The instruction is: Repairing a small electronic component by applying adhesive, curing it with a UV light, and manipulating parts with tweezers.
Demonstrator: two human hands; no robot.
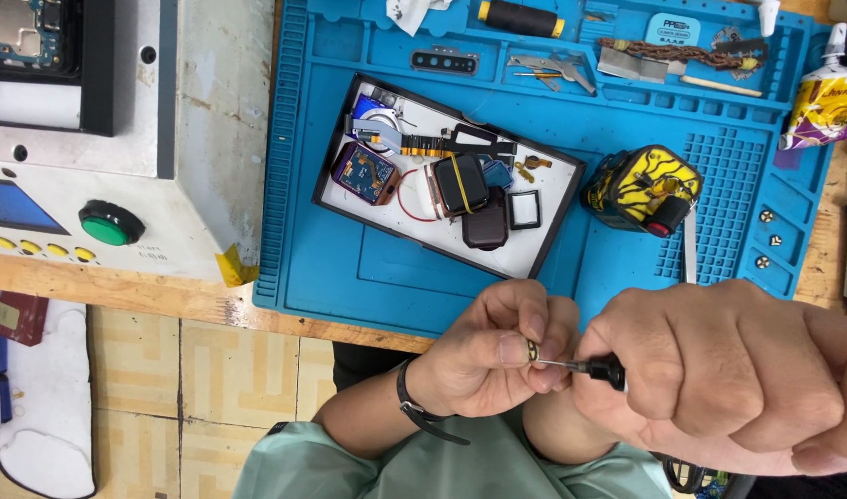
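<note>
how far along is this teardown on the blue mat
Done: loose parts already lie in the tray, and three screws sit in the blue mat. In hand: the left hand pinches a tiny part while the right hand puts a screwdriver to it. Left: cannot tell.

Surface: wooden workbench [165, 294], edge worn.
Left: grey machine housing [197, 139] with a green button.
Centre: blue silicone work mat [350, 268] lying flat on the wood.
Right edge: crumpled glue tube [819, 106], partly over the mat.
</note>
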